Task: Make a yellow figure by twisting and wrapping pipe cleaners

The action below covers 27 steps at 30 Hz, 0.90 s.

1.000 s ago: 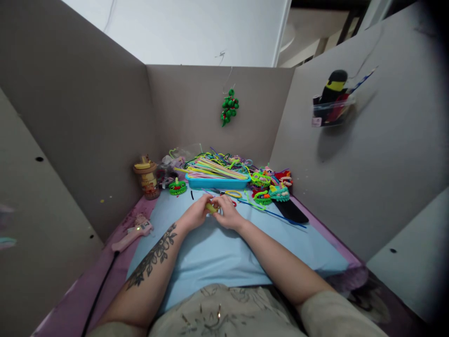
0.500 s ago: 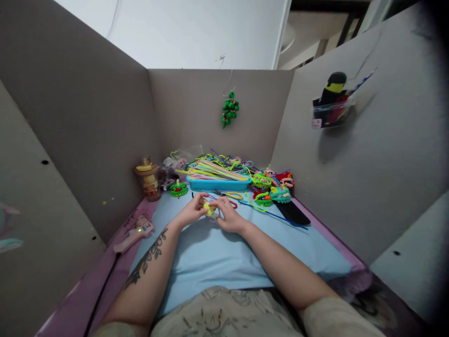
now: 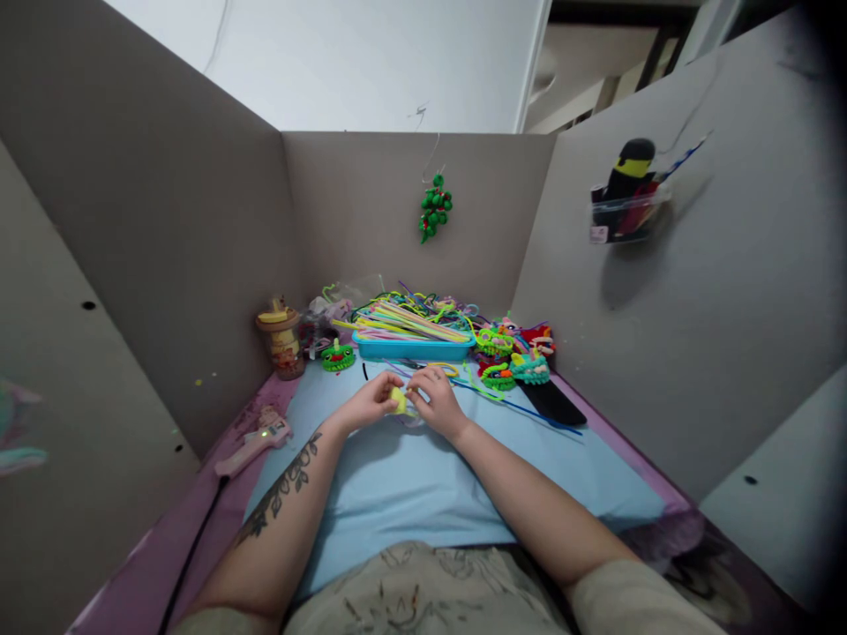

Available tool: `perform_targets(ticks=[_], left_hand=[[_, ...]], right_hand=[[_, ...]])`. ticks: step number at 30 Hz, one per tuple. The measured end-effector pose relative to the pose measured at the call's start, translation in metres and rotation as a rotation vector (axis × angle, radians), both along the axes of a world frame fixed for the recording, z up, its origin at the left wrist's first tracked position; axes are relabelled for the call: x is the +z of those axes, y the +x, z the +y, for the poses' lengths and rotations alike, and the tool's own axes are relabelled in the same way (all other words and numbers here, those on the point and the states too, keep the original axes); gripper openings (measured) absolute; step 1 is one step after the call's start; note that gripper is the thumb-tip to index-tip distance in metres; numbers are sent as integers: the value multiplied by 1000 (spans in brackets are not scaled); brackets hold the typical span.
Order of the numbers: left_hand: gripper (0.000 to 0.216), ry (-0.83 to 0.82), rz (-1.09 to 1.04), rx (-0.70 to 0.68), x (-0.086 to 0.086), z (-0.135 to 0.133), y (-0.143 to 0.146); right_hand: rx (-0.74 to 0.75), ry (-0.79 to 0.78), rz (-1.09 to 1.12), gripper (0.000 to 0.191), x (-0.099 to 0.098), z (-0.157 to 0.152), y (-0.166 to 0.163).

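Pink glue gun [image 3: 257, 441]: 1, at 8–9 o'clock from the yellow piece [image 3: 398, 399].
Tumbler [image 3: 283, 346]: 1, 10 o'clock, upright.
Green figure [image 3: 338, 355]: 1, 10 o'clock, nearer.
Left hand [image 3: 371, 403]: 1, grip clamped on yellow piece.
Yellow piece: 1, between both hands.
Blue tray [image 3: 416, 349]: 1, 12 o'clock, fuzzy stems [image 3: 410, 319] heaped in it, too many to count.
Right hand [image 3: 438, 404]: 1, fingertips at piece's 3 o'clock side, can't tell if grip holds it.
Black strip [image 3: 557, 406]: 1, 3 o'clock, well apart.
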<state>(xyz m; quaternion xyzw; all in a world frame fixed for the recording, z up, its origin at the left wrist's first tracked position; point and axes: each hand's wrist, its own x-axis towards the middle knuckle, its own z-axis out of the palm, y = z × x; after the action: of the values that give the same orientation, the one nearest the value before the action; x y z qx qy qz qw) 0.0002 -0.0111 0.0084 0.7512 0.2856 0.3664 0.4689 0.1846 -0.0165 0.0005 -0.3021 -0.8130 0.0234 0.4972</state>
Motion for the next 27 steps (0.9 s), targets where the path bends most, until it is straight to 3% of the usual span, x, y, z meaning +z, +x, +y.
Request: perform_targets(ticks=[4, 9, 17, 23, 27], left_hand=[[22, 198, 173, 73, -3, -2, 2], [32, 343, 248, 164, -6, -4, 6], [43, 285, 52, 280, -2, -1, 6], [47, 267, 28, 589, -5, 1, 11], [60, 103, -64, 467, -5, -1, 17]], right_hand=[[6, -25, -36, 9, -1, 1, -2], [1, -100, 17, 10, -4, 7, -2], [20, -123, -10, 8, -4, 15, 4], [-101, -116, 171, 7, 1, 12, 3], [-154, -116, 275, 5, 2, 11, 0]])
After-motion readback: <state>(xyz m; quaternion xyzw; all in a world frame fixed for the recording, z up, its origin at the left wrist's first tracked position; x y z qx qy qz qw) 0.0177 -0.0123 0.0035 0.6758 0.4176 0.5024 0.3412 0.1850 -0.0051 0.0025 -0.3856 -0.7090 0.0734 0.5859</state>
